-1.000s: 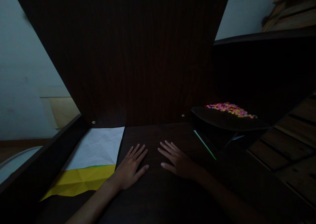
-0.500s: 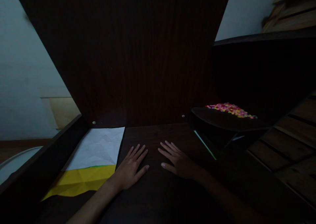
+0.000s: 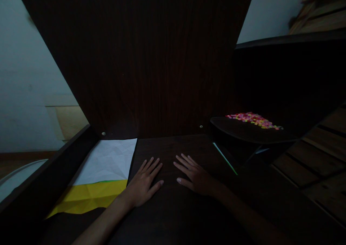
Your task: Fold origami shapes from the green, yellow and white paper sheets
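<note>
My left hand (image 3: 144, 183) lies palm down on the dark wooden surface (image 3: 167, 209), fingers apart, holding nothing. Flat beside it, my right hand (image 3: 193, 174) also has its fingers spread and nothing in them; a gap separates the two hands. Left of my left wrist is a creased white sheet of paper (image 3: 110, 158), with a yellow sheet (image 3: 89, 196) along its near side and a thin green edge between them. To the right of my right hand lies a narrow pale-green strip (image 3: 225, 159).
A tall dark wooden panel (image 3: 162, 65) rises behind the surface. Many small pink, red and yellow pieces (image 3: 254, 120) lie on a curved shelf (image 3: 243, 134) at right. A raised dark side board (image 3: 54, 160) borders the left. Wooden slats (image 3: 321, 155) show at far right.
</note>
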`<move>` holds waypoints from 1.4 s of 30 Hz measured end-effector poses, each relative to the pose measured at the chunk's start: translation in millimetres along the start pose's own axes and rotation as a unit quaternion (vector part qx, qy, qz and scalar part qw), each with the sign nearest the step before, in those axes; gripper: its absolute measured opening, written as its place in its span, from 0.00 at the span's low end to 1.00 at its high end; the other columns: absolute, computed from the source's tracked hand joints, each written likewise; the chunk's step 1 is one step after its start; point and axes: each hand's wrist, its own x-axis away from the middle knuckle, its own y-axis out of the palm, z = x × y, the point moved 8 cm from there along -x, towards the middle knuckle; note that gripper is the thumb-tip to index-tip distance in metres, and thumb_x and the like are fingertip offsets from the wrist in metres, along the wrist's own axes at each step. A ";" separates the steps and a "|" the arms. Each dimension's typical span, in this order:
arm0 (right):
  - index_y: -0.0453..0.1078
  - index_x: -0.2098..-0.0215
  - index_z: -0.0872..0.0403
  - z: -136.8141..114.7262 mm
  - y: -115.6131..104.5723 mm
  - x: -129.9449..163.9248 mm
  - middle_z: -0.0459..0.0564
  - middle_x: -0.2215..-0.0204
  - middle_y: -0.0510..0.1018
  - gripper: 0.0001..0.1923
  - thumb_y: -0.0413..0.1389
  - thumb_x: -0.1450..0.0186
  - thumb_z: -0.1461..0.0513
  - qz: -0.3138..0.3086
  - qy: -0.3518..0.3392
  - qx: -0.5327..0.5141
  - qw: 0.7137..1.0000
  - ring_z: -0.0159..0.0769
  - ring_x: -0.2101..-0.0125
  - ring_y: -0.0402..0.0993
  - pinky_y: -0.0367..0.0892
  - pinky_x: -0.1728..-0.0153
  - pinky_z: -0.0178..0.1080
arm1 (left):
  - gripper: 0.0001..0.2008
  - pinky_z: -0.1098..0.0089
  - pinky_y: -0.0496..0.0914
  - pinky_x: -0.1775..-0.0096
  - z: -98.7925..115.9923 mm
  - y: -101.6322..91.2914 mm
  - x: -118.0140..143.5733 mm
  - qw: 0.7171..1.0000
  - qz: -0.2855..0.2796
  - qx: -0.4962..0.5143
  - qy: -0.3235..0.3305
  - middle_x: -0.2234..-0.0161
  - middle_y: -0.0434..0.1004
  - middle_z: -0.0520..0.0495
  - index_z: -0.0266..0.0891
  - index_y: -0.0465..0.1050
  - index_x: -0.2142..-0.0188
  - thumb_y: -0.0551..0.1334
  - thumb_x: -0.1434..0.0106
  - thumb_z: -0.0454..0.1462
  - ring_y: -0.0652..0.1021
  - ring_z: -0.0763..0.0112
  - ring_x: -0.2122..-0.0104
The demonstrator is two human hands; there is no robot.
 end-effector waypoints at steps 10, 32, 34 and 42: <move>0.52 0.31 0.51 -1.3 -1.1 -0.5 0.54 0.30 0.49 0.32 0.49 0.29 0.48 0.004 -0.007 0.001 1.000 0.48 0.30 0.39 0.43 0.33 0.57 | 0.27 0.49 0.56 0.36 7.1 -27.4 -3.0 0.995 0.066 -0.075 0.001 0.34 0.61 0.42 0.39 0.61 0.35 0.51 0.29 0.49 0.60 0.53 0.34; 0.51 0.31 0.50 -1.6 -3.1 0.3 0.52 0.30 0.48 0.33 0.47 0.29 0.46 -0.001 -0.001 -0.011 1.000 0.47 0.30 0.38 0.42 0.33 0.55 | 0.23 0.59 0.69 0.57 -88.5 -70.3 29.3 0.928 0.054 -0.131 -0.344 0.54 0.78 0.32 0.32 0.66 0.48 0.44 0.29 0.46 0.78 0.50 0.55; 0.51 0.31 0.50 -1.5 -2.8 0.3 0.53 0.30 0.49 0.33 0.47 0.29 0.46 -0.001 -0.003 -0.004 1.000 0.47 0.30 0.38 0.41 0.32 0.55 | 0.22 0.62 0.69 0.60 -87.5 -75.0 29.7 0.925 0.053 -0.133 -0.351 0.57 0.80 0.35 0.34 0.67 0.49 0.45 0.29 0.46 0.80 0.53 0.59; 0.52 0.31 0.51 -2.1 -3.2 0.3 0.54 0.30 0.49 0.33 0.49 0.29 0.47 0.007 -0.005 -0.017 1.000 0.48 0.31 0.39 0.41 0.33 0.56 | 0.22 0.60 0.69 0.70 -77.5 -88.1 27.7 0.912 0.057 -0.166 -0.370 0.68 0.82 0.31 0.33 0.77 0.62 0.45 0.31 0.39 0.82 0.44 0.67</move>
